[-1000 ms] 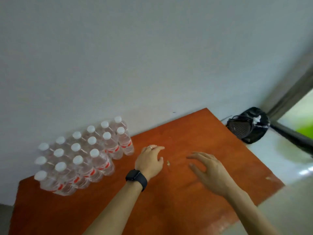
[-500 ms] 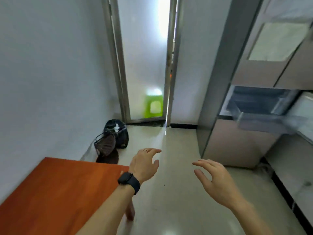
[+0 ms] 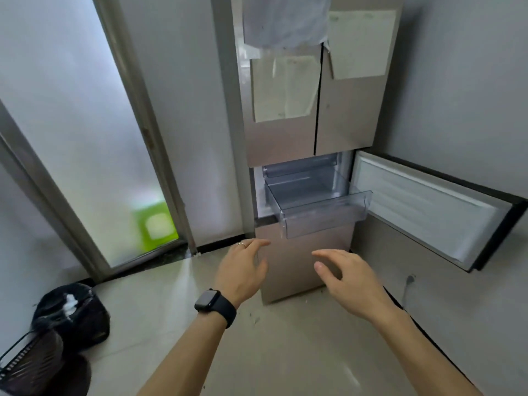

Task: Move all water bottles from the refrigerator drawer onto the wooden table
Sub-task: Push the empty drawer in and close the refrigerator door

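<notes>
Nearest, the left hand [image 3: 243, 271] and right hand [image 3: 347, 277] hover empty, fingers loosely spread, touching nothing. Beyond them at 12 o'clock the clear refrigerator drawer [image 3: 320, 207] juts out toward the camera, long axis side-to-side, its door [image 3: 428, 207] swung open at 2 o'clock.

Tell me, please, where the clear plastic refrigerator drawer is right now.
The clear plastic refrigerator drawer is pulled out centre-right, below the beige upper doors, left of the open white-lined door.

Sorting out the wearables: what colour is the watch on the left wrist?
Black, both face and strap; the watch shows clearly in the head view.
</notes>
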{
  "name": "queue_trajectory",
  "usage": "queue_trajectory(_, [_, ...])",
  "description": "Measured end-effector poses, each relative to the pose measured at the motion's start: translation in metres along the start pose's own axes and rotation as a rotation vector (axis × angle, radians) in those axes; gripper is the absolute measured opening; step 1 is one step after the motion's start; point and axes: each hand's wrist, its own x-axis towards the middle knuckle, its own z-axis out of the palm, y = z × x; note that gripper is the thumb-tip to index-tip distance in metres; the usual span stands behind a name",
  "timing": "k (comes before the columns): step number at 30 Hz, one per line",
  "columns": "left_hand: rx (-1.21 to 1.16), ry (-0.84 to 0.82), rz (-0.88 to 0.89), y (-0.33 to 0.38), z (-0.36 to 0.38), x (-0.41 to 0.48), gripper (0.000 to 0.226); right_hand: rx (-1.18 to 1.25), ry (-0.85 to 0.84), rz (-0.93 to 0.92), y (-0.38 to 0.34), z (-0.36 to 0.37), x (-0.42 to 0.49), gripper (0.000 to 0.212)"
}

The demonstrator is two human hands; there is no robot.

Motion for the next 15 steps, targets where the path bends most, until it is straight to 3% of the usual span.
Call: queue_trajectory(15, [0.08,-0.018,0.137,-0.026,0.069,0.313,0.04,0.096,-0.065,0.298,0.132,0.039,0.235,0.039])
